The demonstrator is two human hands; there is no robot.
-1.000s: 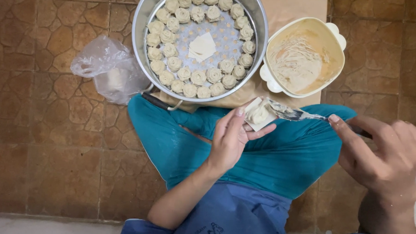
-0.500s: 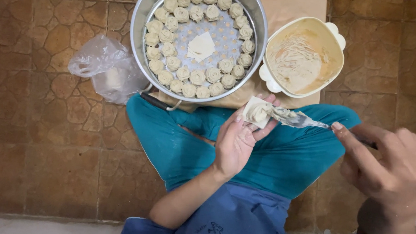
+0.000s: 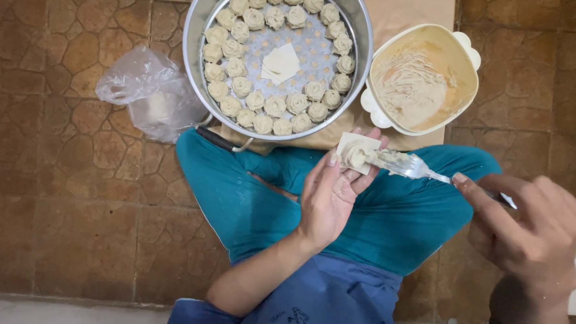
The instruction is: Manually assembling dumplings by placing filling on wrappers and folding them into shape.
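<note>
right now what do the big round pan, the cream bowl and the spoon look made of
Big round pan: shiny grey metal, likely steel or aluminium, with a perforated tray inside. Cream bowl: looks like matte plastic, with scalloped handles. Spoon: bright reflective metal, smeared with pale filling.

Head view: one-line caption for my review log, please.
Left hand cups a dumpling wrapper while the right hand spreads filling onto it with a fork, beside a steamer tray of dumplings.

The left hand (image 3: 330,195) has lifted the square wrapper (image 3: 356,152) higher, closer to the steamer pot's near rim. The spoon (image 3: 409,166) in the right hand (image 3: 532,224) now presses filling onto the wrapper, where earlier it only hovered beside it.
</note>
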